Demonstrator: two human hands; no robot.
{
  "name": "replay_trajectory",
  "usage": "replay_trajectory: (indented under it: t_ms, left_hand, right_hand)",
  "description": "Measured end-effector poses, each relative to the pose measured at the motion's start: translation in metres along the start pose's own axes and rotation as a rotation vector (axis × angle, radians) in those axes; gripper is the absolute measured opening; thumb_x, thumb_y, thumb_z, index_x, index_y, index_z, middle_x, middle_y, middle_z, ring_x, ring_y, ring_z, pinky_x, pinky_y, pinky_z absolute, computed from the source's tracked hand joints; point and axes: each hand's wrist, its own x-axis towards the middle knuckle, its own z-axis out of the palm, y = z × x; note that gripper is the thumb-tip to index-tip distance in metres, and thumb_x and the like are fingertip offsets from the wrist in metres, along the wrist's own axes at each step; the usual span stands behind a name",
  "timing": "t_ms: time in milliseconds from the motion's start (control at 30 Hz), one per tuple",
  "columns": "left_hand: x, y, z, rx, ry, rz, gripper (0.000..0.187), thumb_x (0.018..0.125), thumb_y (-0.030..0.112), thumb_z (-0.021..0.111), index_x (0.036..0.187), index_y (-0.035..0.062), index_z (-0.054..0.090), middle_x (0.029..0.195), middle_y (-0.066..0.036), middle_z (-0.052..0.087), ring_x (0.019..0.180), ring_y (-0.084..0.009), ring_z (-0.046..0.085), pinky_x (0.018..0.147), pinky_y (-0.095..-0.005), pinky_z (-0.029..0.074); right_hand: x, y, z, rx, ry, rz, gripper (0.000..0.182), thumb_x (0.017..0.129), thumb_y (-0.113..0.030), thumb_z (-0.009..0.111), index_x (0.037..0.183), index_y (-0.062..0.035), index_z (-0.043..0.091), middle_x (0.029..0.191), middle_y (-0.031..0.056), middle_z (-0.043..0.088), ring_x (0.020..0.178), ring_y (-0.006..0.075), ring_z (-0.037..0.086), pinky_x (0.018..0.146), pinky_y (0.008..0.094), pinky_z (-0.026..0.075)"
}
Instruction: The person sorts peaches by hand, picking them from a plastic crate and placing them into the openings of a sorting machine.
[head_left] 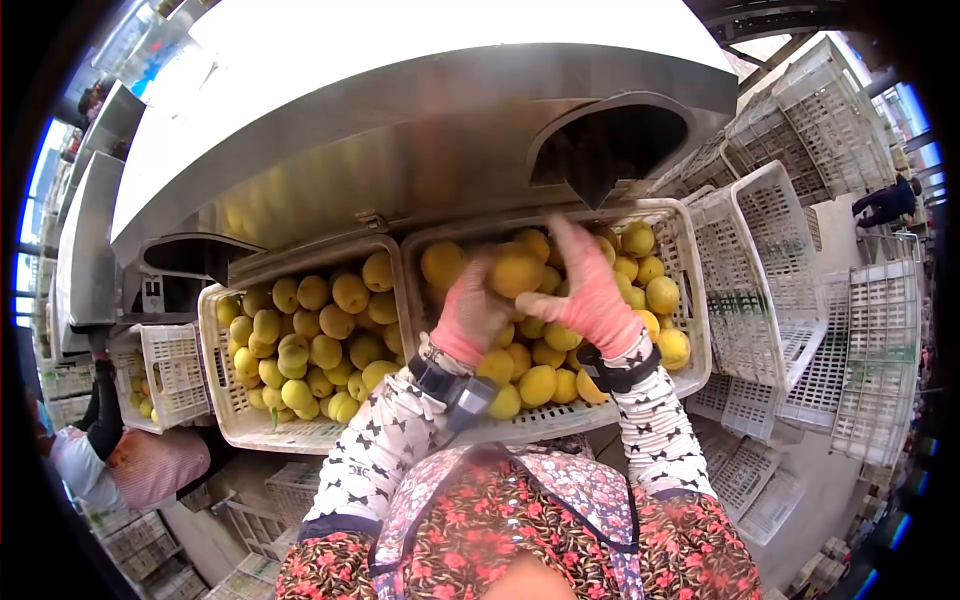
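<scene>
Gloved hands (530, 305) among crated peaches (545, 385)
</scene>
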Motion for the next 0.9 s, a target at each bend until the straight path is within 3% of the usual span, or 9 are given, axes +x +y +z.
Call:
replay_trajectory:
  t_ms: [67,200,267,300,400,500,667,767,900]
  left_hand:
    - [0.003,0.015,0.013,-0.49,-0.028,-0.197,0.039,0.101,0.026,0.049,0.133,0.0028,0.051,0.134,-0.014,0.057,0.124,-0.029,0.053,0.109,-0.0448,0.041]
    - [0.005,0.032,0.016,-0.543,-0.208,-0.306,0.039,0.101,0.024,0.052,0.132,0.0011,0.052,0.134,-0.014,0.057,0.116,-0.0295,0.058,0.102,-0.0416,0.045]
    - [0.001,0.036,0.016,-0.301,-0.11,-0.119,0.039,0.099,0.024,0.055,0.131,0.0006,0.053,0.133,-0.014,0.057,0.112,-0.0294,0.06,0.097,-0.0406,0.048]
    - [-0.002,0.038,0.017,-0.181,-0.063,-0.017,0.039,0.099,0.024,0.056,0.13,0.0004,0.053,0.133,-0.014,0.058,0.11,-0.0293,0.061,0.094,-0.0401,0.049]
    - [0.004,0.019,-0.047,0.609,0.163,0.141,0.04,0.091,0.027,0.066,0.122,0.0026,0.059,0.128,-0.015,0.06,0.117,-0.032,0.058,0.097,-0.0411,0.048]
    - [0.0,0.04,-0.063,1.605,0.229,0.268,0.052,0.083,0.032,0.072,0.126,0.0056,0.057,0.13,-0.021,0.057,0.118,-0.0373,0.055,0.099,-0.0442,0.046]
    - [0.005,0.001,-0.097,1.957,0.124,0.395,0.062,0.076,0.034,0.075,0.128,0.0073,0.052,0.128,-0.024,0.05,0.117,-0.0453,0.048,0.097,-0.0518,0.043]
    - [0.018,0.007,-0.079,2.037,0.131,0.238,0.067,0.073,0.036,0.078,0.128,0.0094,0.052,0.126,-0.022,0.046,0.112,-0.0447,0.047,0.094,-0.0527,0.042]
    - [0.02,0.019,-0.072,1.961,0.108,0.158,0.068,0.069,0.036,0.081,0.126,0.0118,0.054,0.126,-0.02,0.044,0.113,-0.0416,0.046,0.092,-0.0487,0.045]
  right_hand:
    - [0.0,0.006,0.006,-0.008,-0.102,0.018,0.097,0.066,-0.042,0.085,0.145,-0.0049,0.042,0.14,0.0228,0.05,0.129,0.0416,0.047,0.109,0.0471,0.038]
    - [-0.002,0.003,-0.003,0.132,0.039,0.019,0.1,0.061,-0.031,0.092,0.142,-0.0012,0.042,0.13,0.0215,0.053,0.12,0.0352,0.054,0.104,0.0393,0.044]
    - [-0.008,0.01,-0.008,0.261,0.188,0.025,0.098,0.06,-0.027,0.093,0.141,-0.0011,0.043,0.127,0.0214,0.053,0.116,0.0338,0.056,0.101,0.0372,0.047]
    - [-0.004,0.007,-0.018,-0.005,0.309,-0.028,0.096,0.061,-0.025,0.093,0.14,-0.0004,0.043,0.125,0.0232,0.053,0.111,0.0357,0.058,0.097,0.0381,0.049]
    - [0.038,-0.01,-0.042,-0.435,0.429,0.289,0.094,0.064,-0.024,0.091,0.14,-0.0013,0.043,0.125,0.0242,0.053,0.108,0.04,0.059,0.093,0.0414,0.051]
    - [0.061,0.025,-0.025,-0.728,0.43,0.107,0.081,0.077,-0.035,0.08,0.141,-0.0019,0.042,0.121,0.0269,0.052,0.104,0.0438,0.058,0.088,0.0451,0.052]
    - [0.101,0.088,0.008,-0.667,0.382,0.49,0.063,0.089,-0.041,0.068,0.131,0.0022,0.052,0.119,0.0297,0.055,0.104,0.0413,0.06,0.09,0.0446,0.051]
    - [0.11,0.062,-0.018,-0.537,0.736,0.153,0.053,0.089,-0.039,0.069,0.121,0.0029,0.06,0.111,0.0289,0.062,0.102,0.0409,0.062,0.088,0.0442,0.051]
    - [0.031,0.031,0.01,-0.106,0.531,0.405,0.056,0.082,-0.043,0.074,0.114,0.0021,0.063,0.107,0.0231,0.068,0.1,0.0385,0.065,0.086,0.043,0.052]
